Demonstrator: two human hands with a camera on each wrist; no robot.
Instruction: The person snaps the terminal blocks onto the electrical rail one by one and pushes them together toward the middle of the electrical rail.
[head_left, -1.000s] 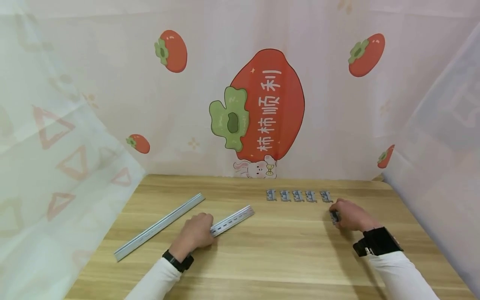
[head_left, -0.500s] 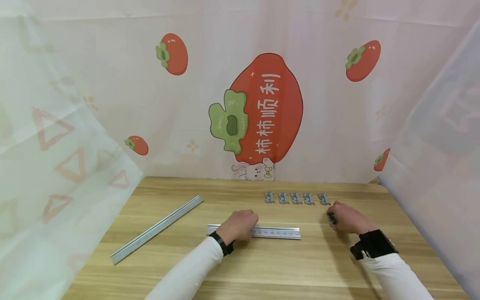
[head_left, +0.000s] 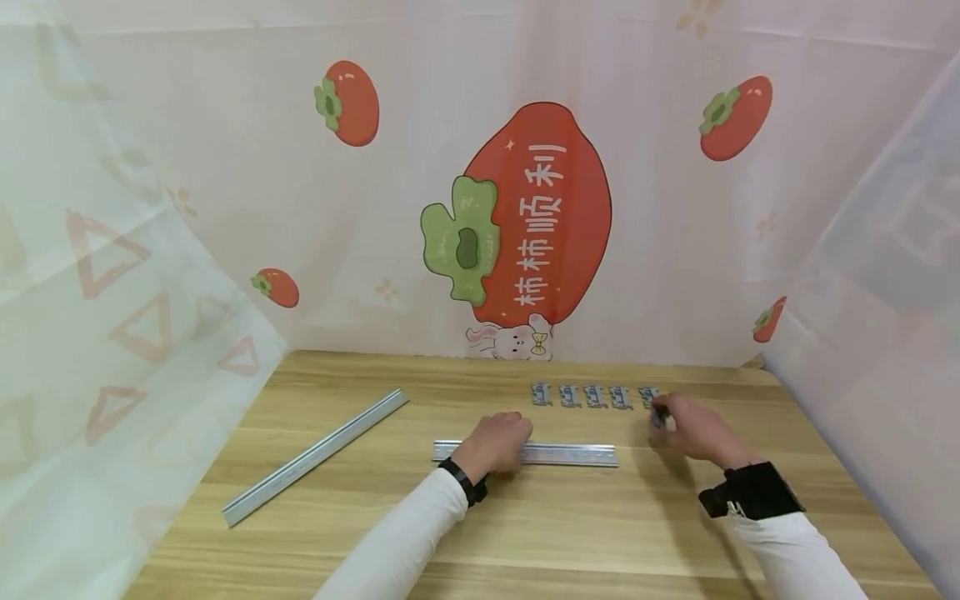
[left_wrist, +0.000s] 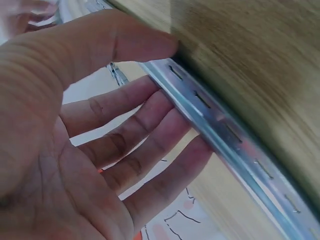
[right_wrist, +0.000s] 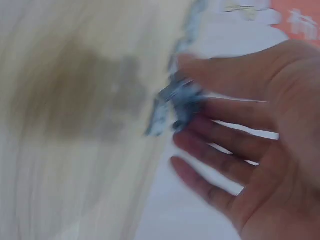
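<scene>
My left hand (head_left: 492,447) grips a slotted metal DIN rail (head_left: 573,455) that lies crosswise in the middle of the table. In the left wrist view the thumb is at one long edge of this rail and the fingertips are at the other. My right hand (head_left: 701,429) pinches a small grey terminal block (right_wrist: 186,102) between thumb and fingers, close over the table. Several similar terminal blocks (head_left: 595,396) lie in a row at the back, and the rightmost one is partly overlapped by the right hand in the head view.
A second, longer DIN rail (head_left: 315,458) lies slanted on the left of the wooden table (head_left: 525,533). Behind the table hangs a white curtain (head_left: 390,233) with persimmon prints, and pale sheets close off both sides.
My left hand has moved right and turned the DIN rail from slanted to crosswise. My right hand has stayed near the row with the terminal block, lifting it slightly toward the back.
</scene>
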